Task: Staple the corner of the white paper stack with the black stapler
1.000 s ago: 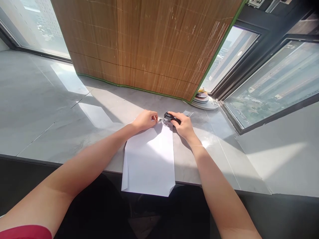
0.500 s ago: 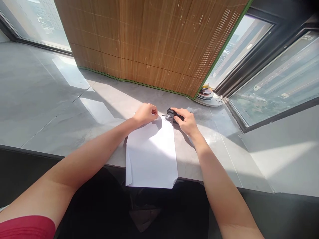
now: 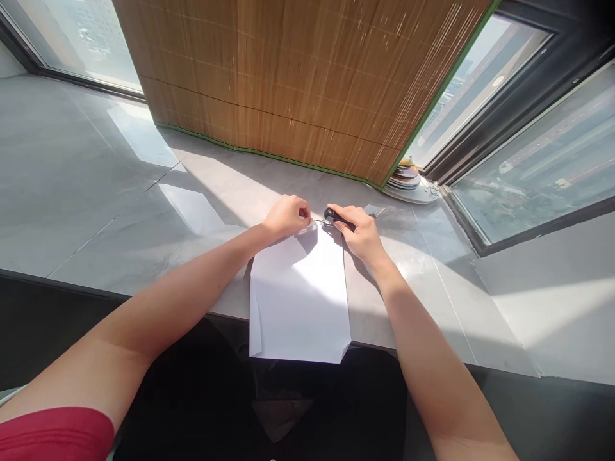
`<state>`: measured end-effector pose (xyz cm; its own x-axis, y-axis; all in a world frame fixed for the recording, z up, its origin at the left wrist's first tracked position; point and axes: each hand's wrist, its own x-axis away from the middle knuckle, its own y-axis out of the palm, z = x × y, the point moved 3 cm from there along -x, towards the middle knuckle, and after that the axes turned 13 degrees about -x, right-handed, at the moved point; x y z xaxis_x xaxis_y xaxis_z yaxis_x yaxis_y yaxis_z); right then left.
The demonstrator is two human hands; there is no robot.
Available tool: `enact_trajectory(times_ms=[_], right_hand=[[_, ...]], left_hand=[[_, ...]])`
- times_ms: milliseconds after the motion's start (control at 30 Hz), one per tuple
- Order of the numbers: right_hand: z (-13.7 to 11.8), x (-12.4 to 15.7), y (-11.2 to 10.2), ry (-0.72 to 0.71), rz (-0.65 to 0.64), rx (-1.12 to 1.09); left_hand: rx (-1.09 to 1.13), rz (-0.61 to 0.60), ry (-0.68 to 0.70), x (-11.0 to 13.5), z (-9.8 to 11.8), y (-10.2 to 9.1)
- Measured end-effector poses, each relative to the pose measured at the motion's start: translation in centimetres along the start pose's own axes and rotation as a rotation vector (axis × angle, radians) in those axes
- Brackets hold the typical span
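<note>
A white sheet of paper (image 3: 300, 301) lies on the grey tiled ledge, its near end hanging past the front edge. Both of its near corners are creased. My left hand (image 3: 288, 216) pinches the paper's far edge, fingers curled. My right hand (image 3: 358, 230) is wrapped round a small black stapler (image 3: 335, 216), whose jaw points left at the far right part of the paper. Whether the jaw is pressed together on the edge is too small to tell. A thin object with a pale, clear part (image 3: 373, 210) lies just behind my right hand, partly hidden by it.
A bamboo blind (image 3: 288, 83) with green edging hangs behind the ledge (image 3: 120, 211). Stacked plates (image 3: 406, 179) stand in the corner by the window frame (image 3: 485, 115). A white wall (image 3: 567, 282) bounds the right side. The ledge's front edge runs above my lap.
The whole view has shifted slightly, with things appearing a little to the right. The stapler's jaw looks closer to my left hand and the paper's far edge. Both hands keep their holds.
</note>
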<state>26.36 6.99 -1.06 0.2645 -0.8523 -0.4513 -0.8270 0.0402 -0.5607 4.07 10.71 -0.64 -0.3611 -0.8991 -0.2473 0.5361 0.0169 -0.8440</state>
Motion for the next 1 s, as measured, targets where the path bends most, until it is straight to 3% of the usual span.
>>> enact_trajectory(times_ms=[367, 1000], right_hand=[[1.0, 0.0, 1.1, 0.020, 0.036, -0.009], [-0.1, 0.0, 1.2, 0.103, -0.023, 0.147]], left_hand=[[-0.003, -0.008, 0.003, -0.1, -0.2, 0.3], [-0.008, -0.007, -0.021, 0.0, 0.1, -0.1]])
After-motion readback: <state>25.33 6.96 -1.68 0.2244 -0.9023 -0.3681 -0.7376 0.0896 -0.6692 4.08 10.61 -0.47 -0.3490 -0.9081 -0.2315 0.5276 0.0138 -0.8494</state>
